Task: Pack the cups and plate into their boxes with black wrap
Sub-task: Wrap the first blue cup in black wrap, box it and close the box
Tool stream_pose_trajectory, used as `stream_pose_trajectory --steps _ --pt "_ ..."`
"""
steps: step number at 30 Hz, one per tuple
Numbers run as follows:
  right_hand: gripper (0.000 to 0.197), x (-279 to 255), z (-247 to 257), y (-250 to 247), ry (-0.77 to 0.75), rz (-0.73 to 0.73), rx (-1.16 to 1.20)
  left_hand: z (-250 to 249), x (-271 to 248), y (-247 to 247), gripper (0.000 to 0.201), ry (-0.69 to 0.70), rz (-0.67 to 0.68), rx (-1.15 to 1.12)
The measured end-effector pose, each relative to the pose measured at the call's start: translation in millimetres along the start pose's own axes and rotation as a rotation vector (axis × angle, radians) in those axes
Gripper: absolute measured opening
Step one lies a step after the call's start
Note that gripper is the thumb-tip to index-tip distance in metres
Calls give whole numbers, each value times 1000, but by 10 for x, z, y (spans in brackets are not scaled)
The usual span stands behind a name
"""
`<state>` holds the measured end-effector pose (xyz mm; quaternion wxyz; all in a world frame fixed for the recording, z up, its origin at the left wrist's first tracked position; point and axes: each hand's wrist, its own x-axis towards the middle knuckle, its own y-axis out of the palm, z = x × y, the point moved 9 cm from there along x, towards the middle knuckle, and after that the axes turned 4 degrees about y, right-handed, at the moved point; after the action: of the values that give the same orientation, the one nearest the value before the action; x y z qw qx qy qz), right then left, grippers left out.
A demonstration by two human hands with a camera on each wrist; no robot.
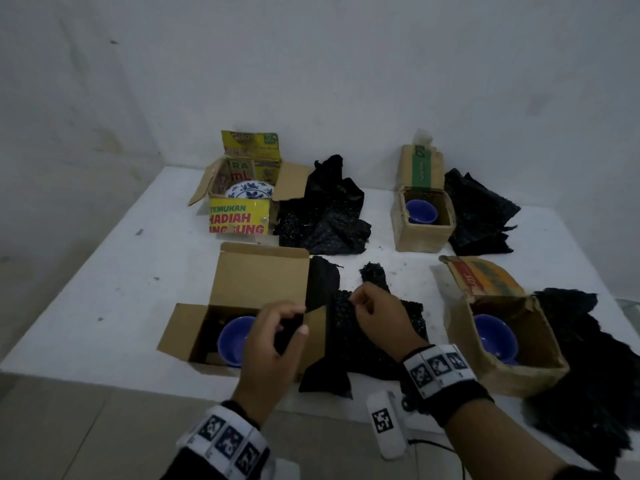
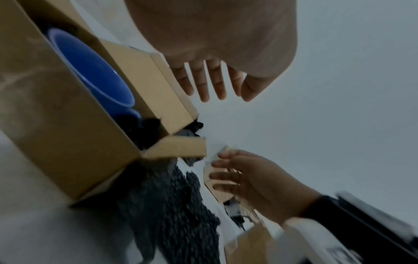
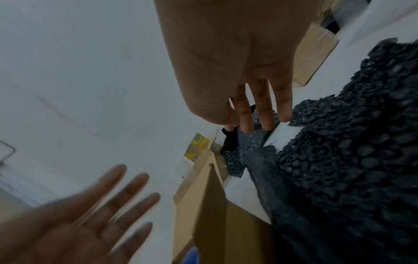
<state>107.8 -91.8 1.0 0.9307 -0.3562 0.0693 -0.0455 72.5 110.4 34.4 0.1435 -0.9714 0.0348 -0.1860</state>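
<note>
A blue cup (image 1: 235,339) (image 2: 95,71) sits in the open brown box (image 1: 194,327) (image 2: 68,134) at the near left of the white table (image 1: 121,289). A sheet of black bubble wrap (image 1: 367,341) (image 2: 172,214) (image 3: 350,160) lies right of that box, against its side flap. My left hand (image 1: 277,337) (image 2: 203,80) (image 3: 90,214) hovers over the box's right side; its fingers are straight in both wrist views and it holds nothing. My right hand (image 1: 377,313) (image 3: 255,107) (image 2: 248,176) is over the wrap's top edge, fingers extended, fingertips at the wrap.
At the back left, a yellow printed box (image 1: 239,220) holds a blue-and-white plate (image 1: 249,192), with black wrap (image 1: 325,213) beside it. Two worn boxes (image 1: 422,237) (image 1: 512,372) on the right each hold a blue cup, each with black wrap (image 1: 478,216) (image 1: 588,375) beside it. A white tagged device (image 1: 384,424) lies at the front edge.
</note>
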Motion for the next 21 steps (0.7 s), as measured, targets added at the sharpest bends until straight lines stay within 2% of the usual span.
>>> stream_pose_trajectory --steps 2,5,10,12,14,17,19,21 --pt "20 45 -40 98 -68 87 -23 -159 -130 282 16 29 59 3" --pt "38 62 -43 306 -217 236 -119 -160 -342 646 11 -14 136 72" --pt "61 -17 -65 707 -464 448 -447 54 -619 1012 15 -26 122 348" --pt "55 -18 -172 830 -513 471 -567 141 -679 1127 16 -34 109 498" --pt "43 0 -237 828 -520 422 -590 239 -696 1224 18 -67 132 635" --pt "43 1 -300 777 -542 356 -470 409 -692 1294 23 -208 155 785" --pt "34 13 -317 689 -496 361 -395 509 -702 1304 25 -319 173 811" --pt "25 33 -318 551 -450 343 -305 565 -689 1342 28 -361 199 805"
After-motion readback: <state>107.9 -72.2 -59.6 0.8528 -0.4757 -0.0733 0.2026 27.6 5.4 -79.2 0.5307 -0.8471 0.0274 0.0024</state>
